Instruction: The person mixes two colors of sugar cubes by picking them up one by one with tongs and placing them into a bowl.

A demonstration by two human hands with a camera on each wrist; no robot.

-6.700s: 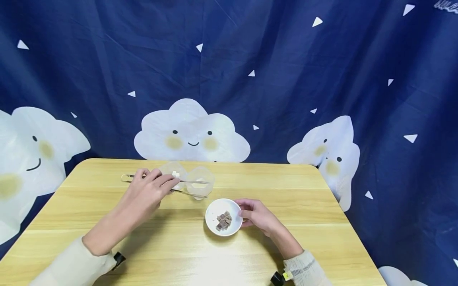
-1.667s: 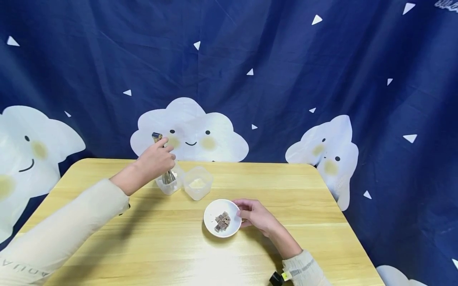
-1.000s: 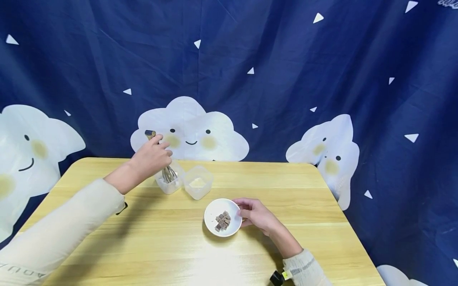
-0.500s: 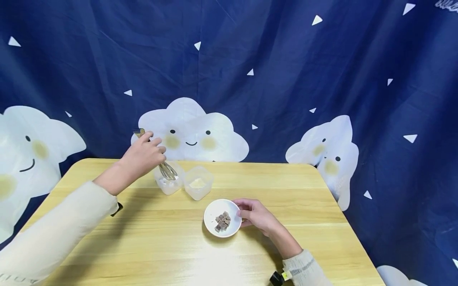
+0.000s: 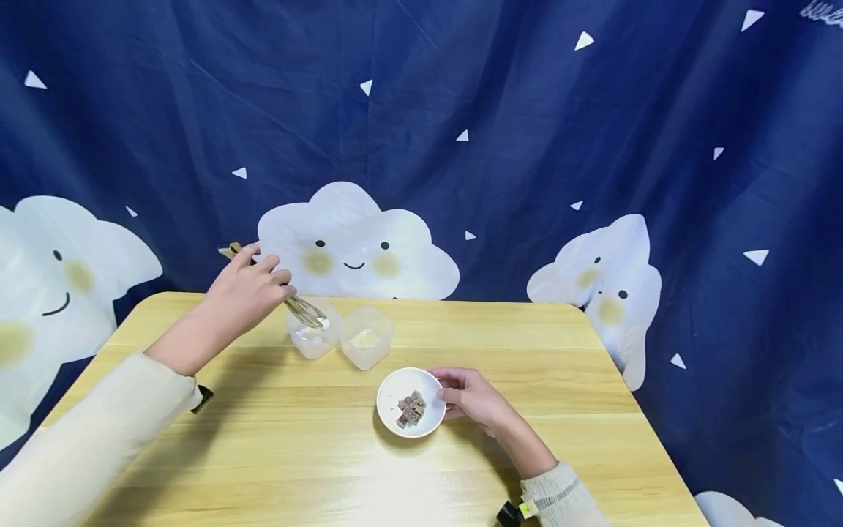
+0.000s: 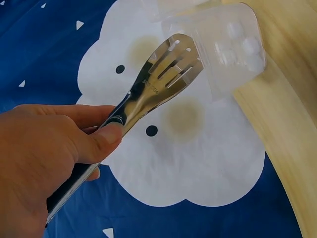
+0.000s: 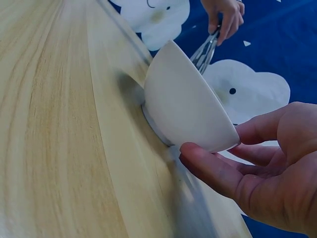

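Near the far edge of the table [image 5: 296, 454], the left hand [image 5: 245, 293] grips likely springy tongs [image 6: 151, 93], best held mid-length; toward mid-table, the right hand [image 5: 477, 401] holds a probably breakable bowl [image 5: 394, 386] by its rim.

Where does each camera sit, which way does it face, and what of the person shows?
Head: on the head, facing forward and down at table and curtain; left grip, right grip and both sleeves show.
Left wrist: on that wrist, facing the tongs and a translucent container; the left grip shows.
Right wrist: on that wrist, facing the outside of the white bowl; the right grip shows, the left grip beyond.
Shared: head and right wrist both show white bowl and tongs.
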